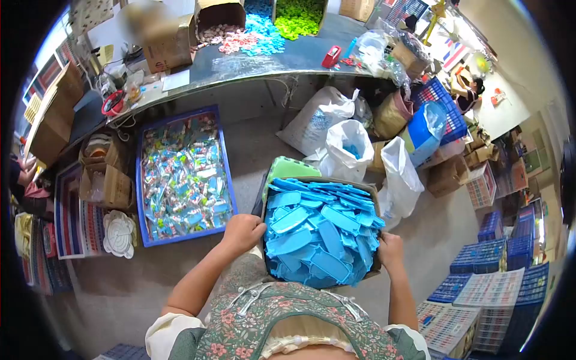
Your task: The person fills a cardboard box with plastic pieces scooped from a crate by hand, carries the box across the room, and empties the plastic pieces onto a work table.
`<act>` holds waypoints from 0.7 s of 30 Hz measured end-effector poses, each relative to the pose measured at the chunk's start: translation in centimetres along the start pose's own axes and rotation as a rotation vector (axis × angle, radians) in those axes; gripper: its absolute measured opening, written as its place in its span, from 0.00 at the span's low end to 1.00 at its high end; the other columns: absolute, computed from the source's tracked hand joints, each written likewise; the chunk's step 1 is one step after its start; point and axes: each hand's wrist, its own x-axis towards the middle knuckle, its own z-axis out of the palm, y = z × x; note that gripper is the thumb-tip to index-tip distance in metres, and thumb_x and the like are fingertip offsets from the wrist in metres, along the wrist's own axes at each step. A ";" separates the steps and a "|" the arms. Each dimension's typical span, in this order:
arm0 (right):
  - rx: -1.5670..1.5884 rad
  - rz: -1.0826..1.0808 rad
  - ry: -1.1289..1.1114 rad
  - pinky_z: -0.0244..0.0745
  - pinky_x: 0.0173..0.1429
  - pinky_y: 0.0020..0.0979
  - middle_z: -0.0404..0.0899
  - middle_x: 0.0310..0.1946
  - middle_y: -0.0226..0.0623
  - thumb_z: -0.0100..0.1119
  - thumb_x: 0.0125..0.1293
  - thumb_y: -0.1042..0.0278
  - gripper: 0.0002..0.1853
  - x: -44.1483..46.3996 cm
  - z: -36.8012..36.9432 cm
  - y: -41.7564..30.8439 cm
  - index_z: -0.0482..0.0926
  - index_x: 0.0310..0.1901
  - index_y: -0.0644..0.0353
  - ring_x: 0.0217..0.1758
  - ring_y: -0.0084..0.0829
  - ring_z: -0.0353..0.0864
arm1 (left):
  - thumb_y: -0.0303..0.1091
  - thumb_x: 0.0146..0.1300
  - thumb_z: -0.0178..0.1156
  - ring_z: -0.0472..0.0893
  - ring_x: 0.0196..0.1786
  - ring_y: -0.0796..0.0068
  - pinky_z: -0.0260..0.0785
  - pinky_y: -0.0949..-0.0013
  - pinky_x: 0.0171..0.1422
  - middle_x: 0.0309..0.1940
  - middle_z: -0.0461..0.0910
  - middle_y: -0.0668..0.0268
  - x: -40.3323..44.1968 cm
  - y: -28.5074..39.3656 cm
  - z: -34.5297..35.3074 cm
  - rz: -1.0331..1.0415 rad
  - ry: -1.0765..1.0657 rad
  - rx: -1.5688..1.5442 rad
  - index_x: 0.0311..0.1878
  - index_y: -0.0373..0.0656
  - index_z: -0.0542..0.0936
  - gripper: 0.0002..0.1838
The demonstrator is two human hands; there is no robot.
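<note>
Right in front of my body is a cardboard box (379,264) heaped with flat, light-blue plastic pieces (318,231), rounded oblong in shape. My left hand (245,233) is closed at the box's left edge, thumb side toward the blue pieces. On the opposite side my right hand (390,247) has its fingers curled round the right edge. A green plastic surface, perhaps a stool (293,168), shows just behind the box. Whether the box rests on it or hangs from my hands, I cannot tell.
A blue-rimmed tray (231,180) of small wrapped packets lies on the floor at left. White sacks (401,177) stand beyond the box. A long table (246,67) with coloured piles runs across the back. Stacked printed sheets (480,294) are at right; other people work at the sides.
</note>
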 end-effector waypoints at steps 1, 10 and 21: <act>0.008 0.012 -0.005 0.68 0.35 0.49 0.75 0.25 0.55 0.52 0.53 0.63 0.12 2.0 0.4 -0.1 0.78 0.26 0.64 0.31 0.54 0.75 | 0.40 0.53 0.52 0.76 0.28 0.46 0.66 0.50 0.33 0.21 0.75 0.48 1.6 -0.5 -0.4 -0.018 -0.002 -0.020 0.20 0.37 0.77 0.16; 0.041 -0.140 -0.041 0.68 0.34 0.48 0.76 0.24 0.52 0.53 0.55 0.60 0.13 19.9 4.4 -8.9 0.77 0.26 0.62 0.30 0.52 0.76 | 0.40 0.55 0.52 0.75 0.26 0.48 0.65 0.53 0.31 0.20 0.74 0.49 12.8 -6.3 -8.2 -0.189 0.096 0.070 0.19 0.37 0.76 0.17; 0.095 -0.475 -0.157 0.70 0.37 0.48 0.77 0.23 0.49 0.52 0.57 0.55 0.15 34.4 9.1 -18.5 0.78 0.24 0.59 0.31 0.50 0.77 | 0.42 0.54 0.53 0.74 0.23 0.48 0.60 0.53 0.27 0.18 0.72 0.47 12.4 -9.2 -14.1 -0.424 0.465 0.173 0.19 0.34 0.75 0.19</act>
